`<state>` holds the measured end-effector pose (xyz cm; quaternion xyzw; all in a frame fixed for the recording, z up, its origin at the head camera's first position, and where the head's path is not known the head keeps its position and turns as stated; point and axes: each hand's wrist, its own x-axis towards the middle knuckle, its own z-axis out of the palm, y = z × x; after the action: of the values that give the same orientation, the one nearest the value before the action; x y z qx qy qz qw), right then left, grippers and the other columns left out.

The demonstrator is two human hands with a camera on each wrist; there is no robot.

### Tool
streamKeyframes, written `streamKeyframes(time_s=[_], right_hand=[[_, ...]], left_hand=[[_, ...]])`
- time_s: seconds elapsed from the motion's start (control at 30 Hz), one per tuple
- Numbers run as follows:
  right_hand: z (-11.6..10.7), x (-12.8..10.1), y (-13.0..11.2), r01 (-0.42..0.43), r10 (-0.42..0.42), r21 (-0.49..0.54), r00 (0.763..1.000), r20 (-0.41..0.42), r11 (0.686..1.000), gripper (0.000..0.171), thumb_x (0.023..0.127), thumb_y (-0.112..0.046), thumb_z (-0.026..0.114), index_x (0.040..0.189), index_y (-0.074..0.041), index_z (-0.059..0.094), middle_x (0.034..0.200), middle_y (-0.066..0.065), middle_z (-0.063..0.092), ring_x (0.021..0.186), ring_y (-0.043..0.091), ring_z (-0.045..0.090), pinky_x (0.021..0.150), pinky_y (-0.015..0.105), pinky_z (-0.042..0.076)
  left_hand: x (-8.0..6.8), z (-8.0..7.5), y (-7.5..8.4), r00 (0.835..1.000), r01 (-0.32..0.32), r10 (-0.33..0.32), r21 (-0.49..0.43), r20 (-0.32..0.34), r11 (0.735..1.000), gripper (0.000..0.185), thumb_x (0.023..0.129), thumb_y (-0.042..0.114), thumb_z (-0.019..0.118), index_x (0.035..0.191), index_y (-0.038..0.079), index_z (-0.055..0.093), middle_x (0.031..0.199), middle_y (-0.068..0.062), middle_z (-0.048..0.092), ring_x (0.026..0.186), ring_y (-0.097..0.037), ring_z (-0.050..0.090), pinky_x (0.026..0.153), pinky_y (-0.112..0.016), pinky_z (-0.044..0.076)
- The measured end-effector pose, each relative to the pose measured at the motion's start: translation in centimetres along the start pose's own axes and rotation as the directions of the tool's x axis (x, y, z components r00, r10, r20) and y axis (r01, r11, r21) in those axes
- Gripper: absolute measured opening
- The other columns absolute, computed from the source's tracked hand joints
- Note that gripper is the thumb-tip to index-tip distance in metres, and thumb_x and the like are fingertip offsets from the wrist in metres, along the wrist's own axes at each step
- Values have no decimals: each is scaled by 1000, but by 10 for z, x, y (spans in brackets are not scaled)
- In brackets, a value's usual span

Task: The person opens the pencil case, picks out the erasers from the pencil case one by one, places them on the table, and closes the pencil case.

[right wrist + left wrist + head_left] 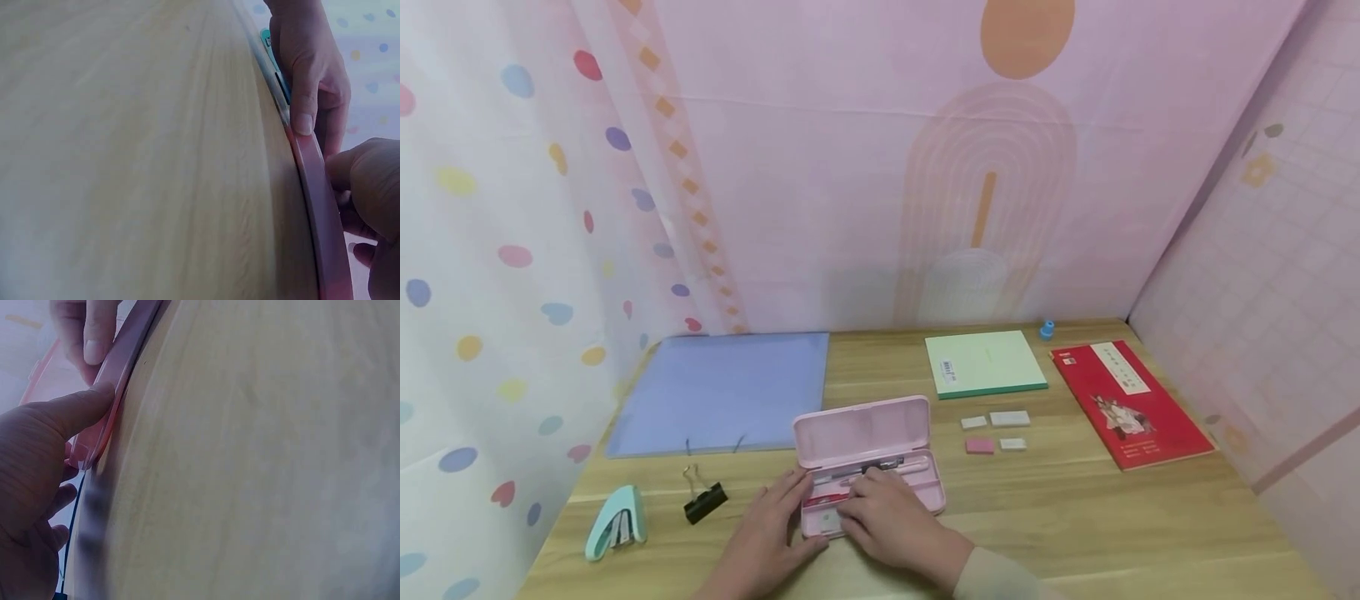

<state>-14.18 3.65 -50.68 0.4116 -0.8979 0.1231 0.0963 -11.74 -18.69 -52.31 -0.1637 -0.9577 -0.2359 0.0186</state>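
Observation:
A pink pencil case lies with its lid raised near the front of the table. Inside are a dark-gripped pen, a red pen or similar slim item and a small pale block. My left hand holds the case's left end, its thumb against the front wall and the fingers round the side. Over the middle of the case, my right hand reaches in with bent fingers among the contents. Its fingertips are partly hidden, so whether they pinch anything is unclear.
Left of the case are a black binder clip, a mint stapler and a blue folder. To the right lie several erasers, a green notebook, a red booklet and a small blue object.

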Motion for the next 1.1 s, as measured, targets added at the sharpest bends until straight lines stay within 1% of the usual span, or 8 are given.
streamKeyframes(time_s=[0.47, 0.57, 0.63, 0.77, 0.8, 0.87, 0.97, 1.1], right_hand=[[-3, 9, -1, -50, 51, 207, 999, 2, 977, 9, 90, -25, 68, 97, -26, 73, 93, -19, 66, 90, -2, 59, 84, 19, 48], [-11, 0, 10, -132, 136, 292, 991, 7, 947, 10, 90, -25, 67, 99, -27, 73, 95, -20, 66, 89, -3, 58, 82, 20, 49], [-23, -12, 25, -212, 221, 393, 975, 23, 895, 12, 91, -25, 66, 100, -27, 73, 96, -18, 66, 90, 0, 58, 81, 23, 50], [-59, -54, 78, -398, 423, 515, 903, 75, 759, 13, 92, -25, 66, 101, -31, 73, 96, -18, 66, 91, 4, 59, 82, 28, 51], [-70, -66, 94, -463, 486, 526, 868, 104, 713, 13, 92, -25, 67, 101, -32, 72, 97, -17, 65, 91, 6, 59, 82, 29, 52], [-88, -92, 125, -576, 593, 477, 794, 134, 664, 15, 90, -24, 69, 102, -33, 72, 98, -15, 66, 90, 9, 59, 81, 32, 51], [-107, -125, 165, -689, 691, 376, 706, 155, 620, 18, 88, -20, 72, 104, -27, 72, 102, -8, 67, 88, 14, 58, 79, 34, 52], [-115, -148, 197, -722, 705, 265, 688, 173, 639, 20, 86, -19, 74, 106, -20, 72, 104, -1, 67, 89, 17, 57, 78, 39, 54]], left_hand=[[-2, -1, 1, 999, 43, -42, -34, 6, 999, 93, 75, 60, 72, 147, 9, 41, 149, -11, 40, 138, -31, 35, 110, -58, 26], [-2, 0, 2, 999, 49, -49, -39, 18, 998, 94, 75, 61, 72, 147, 9, 40, 149, -11, 40, 138, -31, 34, 111, -56, 27], [-1, 0, 3, 998, 54, -53, -41, 21, 998, 95, 75, 62, 71, 147, 9, 40, 149, -11, 40, 138, -32, 35, 111, -56, 28], [0, 2, 6, 996, 79, -77, -46, 48, 996, 98, 74, 68, 67, 148, 10, 38, 151, -11, 38, 138, -33, 34, 109, -56, 30], [1, 2, 6, 995, 90, -87, -51, 56, 995, 99, 74, 69, 66, 149, 11, 37, 151, -10, 37, 137, -33, 34, 109, -56, 31], [2, 2, 7, 992, 111, -107, -55, 74, 992, 100, 73, 71, 64, 149, 12, 36, 152, -9, 36, 138, -33, 34, 109, -55, 31], [2, 1, 7, 989, 124, -119, -59, 88, 990, 101, 73, 72, 63, 149, 12, 36, 152, -9, 36, 137, -34, 34, 109, -55, 32], [2, -1, 5, 989, 121, -115, -64, 93, 991, 101, 73, 71, 64, 149, 11, 36, 152, -10, 36, 137, -34, 34, 108, -55, 32]])
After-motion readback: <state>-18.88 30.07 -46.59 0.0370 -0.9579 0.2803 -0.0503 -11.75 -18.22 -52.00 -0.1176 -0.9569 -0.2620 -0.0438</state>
